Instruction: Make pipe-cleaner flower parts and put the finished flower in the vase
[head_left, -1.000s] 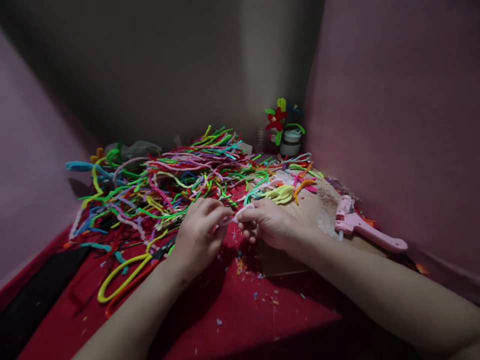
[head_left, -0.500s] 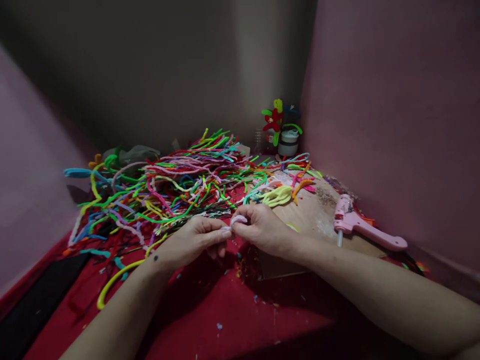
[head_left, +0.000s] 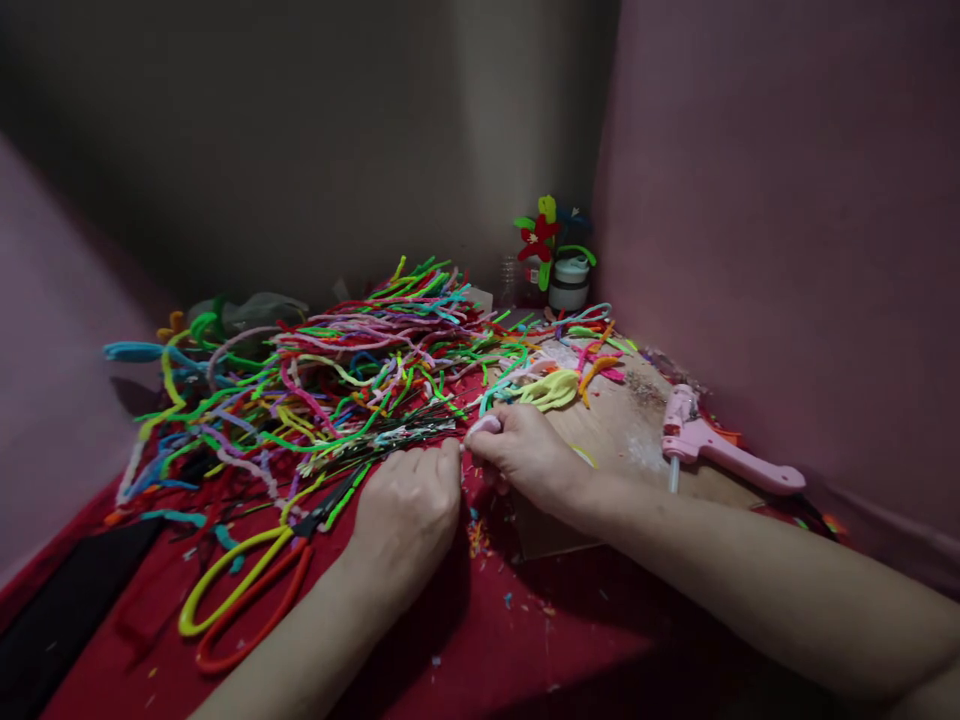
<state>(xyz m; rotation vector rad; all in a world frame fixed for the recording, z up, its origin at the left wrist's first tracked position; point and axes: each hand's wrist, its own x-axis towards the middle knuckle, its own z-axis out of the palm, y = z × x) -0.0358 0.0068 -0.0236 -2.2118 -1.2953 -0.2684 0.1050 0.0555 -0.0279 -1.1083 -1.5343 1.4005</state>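
Observation:
In the head view, my right hand [head_left: 529, 455] pinches a short, bent pale lilac pipe cleaner [head_left: 486, 424] between thumb and fingers. Right beside it my left hand [head_left: 412, 515] is closed with its back turned up, its fingertips hidden. A bit of the pale pipe cleaner runs into the left hand's grip. Scissors [head_left: 283, 535] with one yellow and one red handle loop lie just left of my left wrist. Beyond the left hand is a bunch of thin dark stems with pale tips [head_left: 390, 437].
A large heap of colourful pipe cleaners [head_left: 360, 345] spreads over the red cloth [head_left: 390, 675]. At right a pink glue gun [head_left: 705, 440] rests on a brown board [head_left: 626, 430]. Pipe-cleaner flowers [head_left: 538, 238] stand by a lidded cup [head_left: 570, 284] near the walls.
My left hand has rolled over from a palm-in pinch to a knuckles-up fist. My left forearm has shifted right, uncovering the scissors. My right hand keeps its pinch.

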